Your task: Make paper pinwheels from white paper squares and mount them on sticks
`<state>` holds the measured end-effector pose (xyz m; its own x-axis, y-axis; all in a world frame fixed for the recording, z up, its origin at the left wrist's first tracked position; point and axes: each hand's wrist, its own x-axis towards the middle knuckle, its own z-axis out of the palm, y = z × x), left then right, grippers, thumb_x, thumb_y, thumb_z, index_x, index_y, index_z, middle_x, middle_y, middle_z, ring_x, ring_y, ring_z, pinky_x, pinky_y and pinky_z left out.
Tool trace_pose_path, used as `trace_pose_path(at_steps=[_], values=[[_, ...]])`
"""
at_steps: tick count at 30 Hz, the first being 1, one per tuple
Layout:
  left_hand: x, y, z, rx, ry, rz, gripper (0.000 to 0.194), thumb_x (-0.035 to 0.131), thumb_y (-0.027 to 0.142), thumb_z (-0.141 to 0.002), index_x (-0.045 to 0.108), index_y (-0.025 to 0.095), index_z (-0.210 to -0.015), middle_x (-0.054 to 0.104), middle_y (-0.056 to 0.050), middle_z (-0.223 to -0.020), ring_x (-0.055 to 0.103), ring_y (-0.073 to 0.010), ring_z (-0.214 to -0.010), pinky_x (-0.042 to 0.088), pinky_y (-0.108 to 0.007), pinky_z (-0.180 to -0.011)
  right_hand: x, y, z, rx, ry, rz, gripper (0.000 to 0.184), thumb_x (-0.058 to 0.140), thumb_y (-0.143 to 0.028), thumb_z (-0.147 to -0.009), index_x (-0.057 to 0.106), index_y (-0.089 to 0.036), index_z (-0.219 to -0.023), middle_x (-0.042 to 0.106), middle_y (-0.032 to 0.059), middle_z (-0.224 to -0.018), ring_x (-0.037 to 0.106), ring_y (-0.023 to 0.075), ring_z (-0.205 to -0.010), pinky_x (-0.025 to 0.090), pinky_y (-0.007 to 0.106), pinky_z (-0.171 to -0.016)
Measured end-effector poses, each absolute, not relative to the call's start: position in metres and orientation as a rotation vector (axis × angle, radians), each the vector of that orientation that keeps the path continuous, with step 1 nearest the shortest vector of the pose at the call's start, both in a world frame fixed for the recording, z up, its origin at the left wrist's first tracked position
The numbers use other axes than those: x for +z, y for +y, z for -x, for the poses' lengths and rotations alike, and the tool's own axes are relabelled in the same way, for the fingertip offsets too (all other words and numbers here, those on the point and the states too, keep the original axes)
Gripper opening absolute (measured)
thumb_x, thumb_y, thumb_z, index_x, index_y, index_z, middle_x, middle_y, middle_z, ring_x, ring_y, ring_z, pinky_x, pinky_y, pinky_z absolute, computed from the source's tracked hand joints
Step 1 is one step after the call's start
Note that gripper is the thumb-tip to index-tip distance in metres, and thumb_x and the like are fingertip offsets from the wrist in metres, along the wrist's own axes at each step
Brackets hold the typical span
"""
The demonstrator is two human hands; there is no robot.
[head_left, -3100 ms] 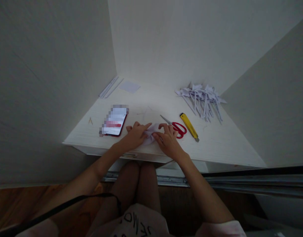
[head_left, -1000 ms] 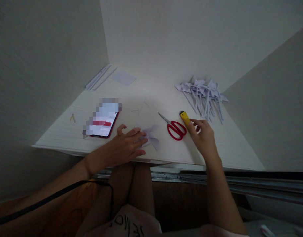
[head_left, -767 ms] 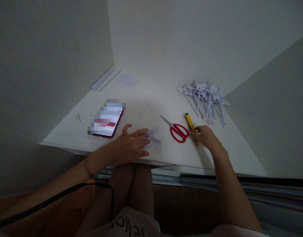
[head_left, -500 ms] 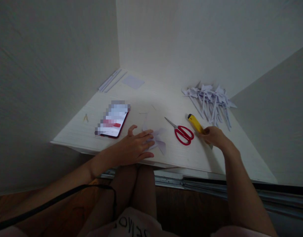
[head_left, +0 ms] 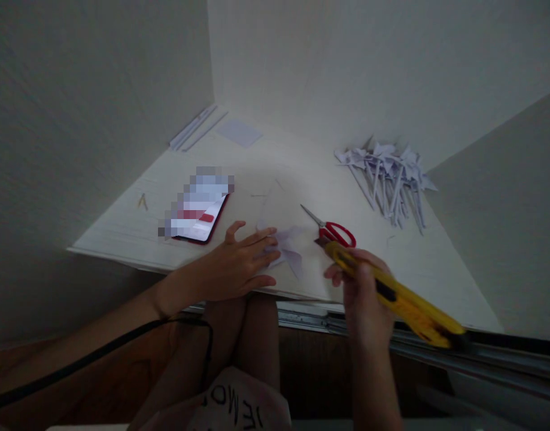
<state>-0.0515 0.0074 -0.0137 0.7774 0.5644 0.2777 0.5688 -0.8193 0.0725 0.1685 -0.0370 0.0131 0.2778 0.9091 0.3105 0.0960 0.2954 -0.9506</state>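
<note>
My left hand lies flat with spread fingers on a folded white paper shape near the front edge of the white desk. My right hand is closed around a yellow utility knife, lifted off the desk with its tip pointing toward the paper. Red-handled scissors lie just beyond the knife tip.
A phone with a lit screen lies left of my left hand. A pile of several folded paper pinwheels on sticks sits at the back right. White strips and a paper square lie in the far corner. Walls enclose the desk.
My right hand left the paper, reached right to the yellow knife, gripped it and lifted it back toward the paper. My left hand stayed pressing the paper down.
</note>
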Motion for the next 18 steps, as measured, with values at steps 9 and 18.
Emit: trace_pose_path(at_steps=[9, 18], values=[[-0.009, 0.013, 0.053, -0.446, -0.868, 3.03, 0.041, 0.034, 0.041, -0.089, 0.044, 0.022, -0.123, 0.044, -0.011, -0.132, 0.037, -0.0218, -0.124, 0.013, -0.044, -0.102, -0.016, -0.029, -0.135, 0.824, -1.201, 1.288, 0.021, 0.047, -0.031, -0.084, 0.056, -0.016, -0.097, 0.061, -0.0005, -0.063, 0.057, 0.0113, -0.049, 0.046, 0.028, -0.05], [-0.012, 0.017, 0.055, -0.436, -0.872, 3.04, 0.046, 0.031, 0.047, -0.088, 0.045, 0.021, -0.123, 0.041, -0.013, -0.134, 0.045, -0.024, -0.116, 0.01, -0.051, -0.102, -0.022, -0.027, -0.135, 0.817, -1.293, 1.327, 0.02, 0.047, -0.029, -0.083, 0.058, -0.018, -0.095, 0.061, -0.0015, -0.06, 0.056, 0.0115, -0.05, 0.048, 0.029, -0.054]])
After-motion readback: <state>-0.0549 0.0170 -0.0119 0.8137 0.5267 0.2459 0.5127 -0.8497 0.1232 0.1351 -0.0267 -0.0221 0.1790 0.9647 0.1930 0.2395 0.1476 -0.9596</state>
